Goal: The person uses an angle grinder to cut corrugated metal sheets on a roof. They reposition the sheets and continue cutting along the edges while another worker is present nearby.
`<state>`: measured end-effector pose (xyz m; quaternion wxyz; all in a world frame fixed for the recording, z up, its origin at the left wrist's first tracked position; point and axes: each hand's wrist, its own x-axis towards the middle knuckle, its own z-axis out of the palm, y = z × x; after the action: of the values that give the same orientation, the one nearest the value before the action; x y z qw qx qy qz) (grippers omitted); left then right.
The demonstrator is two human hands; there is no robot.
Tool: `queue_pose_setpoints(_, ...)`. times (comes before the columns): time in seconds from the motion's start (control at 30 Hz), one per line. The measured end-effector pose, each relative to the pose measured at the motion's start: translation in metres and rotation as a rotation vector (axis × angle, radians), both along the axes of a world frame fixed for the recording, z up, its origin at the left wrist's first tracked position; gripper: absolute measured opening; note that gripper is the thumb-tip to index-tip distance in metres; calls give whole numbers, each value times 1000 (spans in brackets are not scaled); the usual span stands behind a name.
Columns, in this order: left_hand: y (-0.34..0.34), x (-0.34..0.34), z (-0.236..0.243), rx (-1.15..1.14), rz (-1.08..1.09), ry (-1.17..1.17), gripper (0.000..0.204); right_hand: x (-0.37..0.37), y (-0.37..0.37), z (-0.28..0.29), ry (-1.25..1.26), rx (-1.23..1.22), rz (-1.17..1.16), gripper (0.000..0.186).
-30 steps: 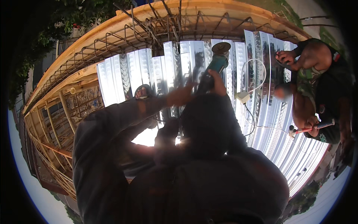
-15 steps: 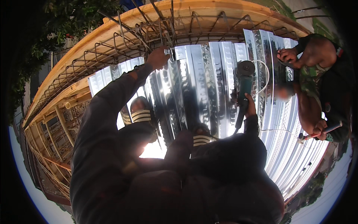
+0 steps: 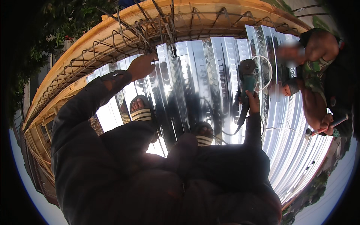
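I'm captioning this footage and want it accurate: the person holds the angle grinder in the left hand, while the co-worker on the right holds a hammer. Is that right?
Not quite: the head view shows the angle grinder in the person's right hand, not the left hand. The co-worker on the right does hold a hammer.

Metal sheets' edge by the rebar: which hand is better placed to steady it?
Left, probably: the left hand is by the edge of the metal sheets, near the rebar, no tool visible. The right hand grips the grinder, farther off.
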<state>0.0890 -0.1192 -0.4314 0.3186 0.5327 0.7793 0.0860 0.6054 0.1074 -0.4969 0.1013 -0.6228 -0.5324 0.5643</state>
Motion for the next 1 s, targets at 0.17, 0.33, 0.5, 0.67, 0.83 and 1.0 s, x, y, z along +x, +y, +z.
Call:
queue_pose_setpoints(0.17,-33,2,-1,-52,195,-103,28,-27,-7,39,-620,288,239,62)
queue_pose_setpoints(0.33,-13,8,-32,367,405,-92,30,-78,-12,99,-902,867,654,30)
queue_pose_setpoints(0.5,44,10,-54,515,406,-55,30,-227,-7,81,-2,771,1187,22)
queue_pose_setpoints(0.67,90,0,-79,312,325,41,28,-367,23,-20,-118,836,1284,35)
queue_pose_setpoints(0.83,91,-24,-137,97,77,344,27,-415,14,-42,-108,633,1307,29)
queue_pose_setpoints(1.0,117,2,-103,-6,273,176,32,-406,34,-49,-124,596,1230,30)
